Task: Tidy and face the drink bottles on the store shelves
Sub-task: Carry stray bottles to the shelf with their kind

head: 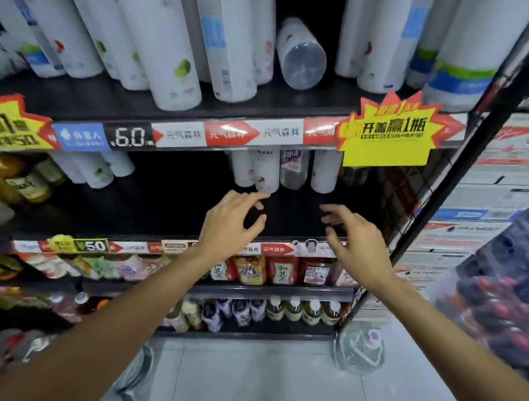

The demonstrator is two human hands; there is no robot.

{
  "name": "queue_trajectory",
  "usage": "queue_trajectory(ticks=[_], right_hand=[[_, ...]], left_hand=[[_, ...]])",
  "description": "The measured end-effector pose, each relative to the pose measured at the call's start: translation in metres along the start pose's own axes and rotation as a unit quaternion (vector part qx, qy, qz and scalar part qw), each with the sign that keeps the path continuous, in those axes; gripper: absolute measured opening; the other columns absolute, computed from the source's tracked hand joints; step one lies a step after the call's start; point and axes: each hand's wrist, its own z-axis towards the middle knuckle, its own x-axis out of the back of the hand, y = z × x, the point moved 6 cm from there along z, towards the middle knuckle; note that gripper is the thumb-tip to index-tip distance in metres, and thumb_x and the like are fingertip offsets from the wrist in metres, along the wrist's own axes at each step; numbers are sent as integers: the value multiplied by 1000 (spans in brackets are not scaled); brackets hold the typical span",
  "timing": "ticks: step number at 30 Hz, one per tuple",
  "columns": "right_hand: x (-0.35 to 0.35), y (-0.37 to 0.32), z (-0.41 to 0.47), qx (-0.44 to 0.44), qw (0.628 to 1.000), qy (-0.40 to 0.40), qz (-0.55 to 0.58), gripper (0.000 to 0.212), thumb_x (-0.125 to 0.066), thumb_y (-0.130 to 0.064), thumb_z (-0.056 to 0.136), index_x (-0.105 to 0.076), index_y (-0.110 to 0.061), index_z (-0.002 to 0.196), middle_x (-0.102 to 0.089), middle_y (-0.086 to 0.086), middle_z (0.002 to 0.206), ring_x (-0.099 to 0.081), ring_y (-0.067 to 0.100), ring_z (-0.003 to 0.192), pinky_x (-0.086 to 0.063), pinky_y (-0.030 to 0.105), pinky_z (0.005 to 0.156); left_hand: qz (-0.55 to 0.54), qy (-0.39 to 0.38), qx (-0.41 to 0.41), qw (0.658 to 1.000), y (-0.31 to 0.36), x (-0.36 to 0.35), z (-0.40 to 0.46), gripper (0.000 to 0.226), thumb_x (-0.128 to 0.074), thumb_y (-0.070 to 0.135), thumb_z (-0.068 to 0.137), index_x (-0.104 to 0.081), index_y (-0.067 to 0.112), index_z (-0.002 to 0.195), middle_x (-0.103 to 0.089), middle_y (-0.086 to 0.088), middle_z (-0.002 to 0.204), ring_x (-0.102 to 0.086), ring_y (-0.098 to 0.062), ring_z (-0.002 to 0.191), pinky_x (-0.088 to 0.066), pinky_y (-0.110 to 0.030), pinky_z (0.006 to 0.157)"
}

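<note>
- Store shelving (pixel 192 111) in black, stocked with drinks on several levels, fills the view; pale floor (pixel 249 376) lies below.
- Top level: tall white bottles (pixel 172 52) stand in rows; one clear bottle (pixel 301 54) lies on its side, its base toward the camera, between standing rows.
- Price strip (pixel 212 134) runs along this shelf's front edge; a yellow starburst tag (pixel 389 131) hangs from it at the right.
- Middle level: a small group of white bottles (pixel 266 170) and one clear bottle (pixel 295 170) stands toward the back at centre-right; more white bottles (pixel 96 171) stand at the left.
- Left hand (pixel 232 223): fingers curled loosely, grip holding nothing; one fingertip lies at the base of the front white bottle, contact uncertain.
- Right hand (pixel 354 242): fingers spread and slightly bent, grip holding nothing, just below and apart from the bottle group.
- Lower levels: red-labelled packs (pixel 283 269) and amber capped bottles (pixel 303 310) in rows.
</note>
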Motion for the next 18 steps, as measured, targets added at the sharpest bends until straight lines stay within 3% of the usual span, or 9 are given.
queue_trajectory(ticks=[3, 8, 10, 13, 18], right_hand=[[-32, 39, 18, -60, 994, 19, 84, 43, -61, -11, 90, -49, -18, 131, -62, -1, 116, -56, 19, 112, -47, 41, 93], [-51, 70, 74, -79, 985, 136, 72, 54, -68, -17, 84, -46, -8, 132, -54, 13, 129, -50, 28, 120, -40, 33, 99], [-51, 75, 94, -91, 978, 182, 51, 60, -68, -21, 84, -41, -5, 135, -47, 17, 133, -45, 32, 123, -36, 32, 96], [-57, 84, 116, -112, 966, 232, 29, 72, -65, -30, 88, -28, -2, 143, -32, 19, 145, -31, 34, 134, -30, 36, 104], [-67, 99, 148, -158, 947, 271, 62, 92, -70, -35, 83, -13, -3, 148, -18, 19, 152, -19, 33, 141, -29, 41, 108]], left_hand=[[-27, -24, 75, 997, -31, -60, 19, 53, -62, 36, 88, -46, 22, 137, -59, 3, 118, -49, -18, 110, -48, -42, 88], [-125, 123, 171, 969, -64, -100, 56, 81, -75, 34, 78, -31, 18, 145, -49, -12, 133, -49, -29, 122, -45, -45, 97], [-145, 169, 187, 957, -68, -106, 67, 90, -75, 34, 78, -23, 18, 149, -40, -13, 141, -41, -29, 130, -40, -43, 103], [-145, 221, 188, 946, -74, -115, 82, 99, -77, 38, 77, -15, 17, 151, -33, -15, 145, -32, -31, 134, -36, -42, 103], [-104, 197, 176, 959, -77, -125, 118, 108, -73, 50, 77, -5, 12, 152, -23, -16, 150, -26, -31, 137, -37, -43, 101]])
